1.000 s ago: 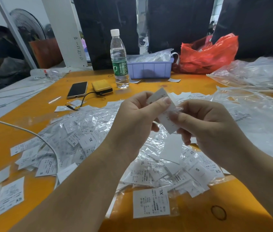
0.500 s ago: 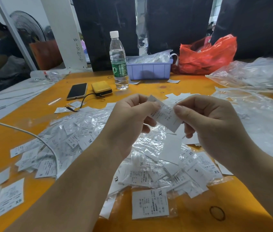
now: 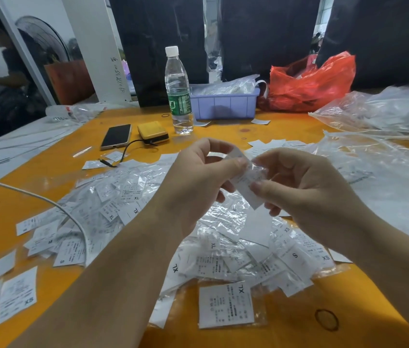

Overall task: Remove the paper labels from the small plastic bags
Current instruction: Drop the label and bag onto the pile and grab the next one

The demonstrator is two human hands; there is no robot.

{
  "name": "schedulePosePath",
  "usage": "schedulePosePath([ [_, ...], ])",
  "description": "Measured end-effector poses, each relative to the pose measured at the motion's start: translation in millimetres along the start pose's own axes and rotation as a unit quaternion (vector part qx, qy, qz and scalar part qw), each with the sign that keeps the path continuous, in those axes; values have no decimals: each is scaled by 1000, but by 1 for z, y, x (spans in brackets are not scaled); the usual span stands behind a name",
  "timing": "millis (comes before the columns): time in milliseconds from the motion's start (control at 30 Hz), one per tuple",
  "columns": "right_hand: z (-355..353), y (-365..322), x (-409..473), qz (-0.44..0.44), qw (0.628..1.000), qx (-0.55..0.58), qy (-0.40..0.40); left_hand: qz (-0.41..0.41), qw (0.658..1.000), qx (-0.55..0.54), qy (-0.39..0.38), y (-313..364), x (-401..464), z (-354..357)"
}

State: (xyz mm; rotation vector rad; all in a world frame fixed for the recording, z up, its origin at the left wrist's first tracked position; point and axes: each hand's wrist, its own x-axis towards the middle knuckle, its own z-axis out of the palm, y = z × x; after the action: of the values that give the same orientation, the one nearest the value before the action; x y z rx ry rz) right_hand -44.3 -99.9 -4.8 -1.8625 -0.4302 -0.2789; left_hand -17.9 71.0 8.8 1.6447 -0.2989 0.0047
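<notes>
Above the middle of the orange table [image 3: 35, 172], my left hand [image 3: 198, 179] and my right hand [image 3: 296, 187] both pinch one small clear plastic bag with a white paper label [image 3: 247, 183] in it. My left thumb presses its upper end, my right thumb its lower part. Beneath the hands lies a wide heap of small bagged labels [image 3: 223, 257] marked XL, S and XS. One XL bagged label [image 3: 226, 305] lies apart at the front.
A water bottle [image 3: 178, 91], a purple bin [image 3: 223, 102] and a red plastic bag [image 3: 311, 81] stand at the back. A phone [image 3: 116, 136] and a yellow power bank [image 3: 152, 133] lie left of the bottle. Large clear bags [image 3: 374, 172] cover the right. A white cable [image 3: 35, 197] crosses the left.
The bagged label stays pinched between both hands; my hands shifted slightly, and the label now tilts more steeply down toward my right hand.
</notes>
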Motion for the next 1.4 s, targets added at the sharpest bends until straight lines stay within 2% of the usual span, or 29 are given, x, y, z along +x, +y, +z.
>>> schedulePosePath([
  [167, 2, 0, -1, -14, 995, -62, 80, 4, 999, -29, 43, 0, 1, -1],
  [233, 2, -1, 0, -11, 994, -59, 86, 22, 997, -48, 58, -1, 0, 1],
  [400, 4, -4, 2, 44, 996, 60, 51, 49, 998, -44, 21, -1, -3, 6],
  [567, 5, -1, 5, 138, 966, 215, 39, 56, 998, -2, -12, -1, -6, 10],
  [700, 4, -2, 6, 148, 961, 217, 89, 108, 990, 92, 25, -2, -7, 13],
  [867, 5, -5, 1, 61, 978, 173, 99, 126, 985, 115, 30, -2, -8, 16],
  [1100, 3, 0, 7, 131, 950, 255, 126, 121, 984, 124, 30, -3, -7, 13],
  [1167, 1, 2, 9, 168, 944, 261, 114, 118, 986, 117, 30, -2, -7, 11],
  [1300, 1, 3, 8, 206, 949, 238, 8, 114, 985, 131, 1, -1, -8, 12],
  [1400, 1, 0, 9, 209, 951, 228, 14, 113, 984, 139, -16, -1, -9, 14],
])
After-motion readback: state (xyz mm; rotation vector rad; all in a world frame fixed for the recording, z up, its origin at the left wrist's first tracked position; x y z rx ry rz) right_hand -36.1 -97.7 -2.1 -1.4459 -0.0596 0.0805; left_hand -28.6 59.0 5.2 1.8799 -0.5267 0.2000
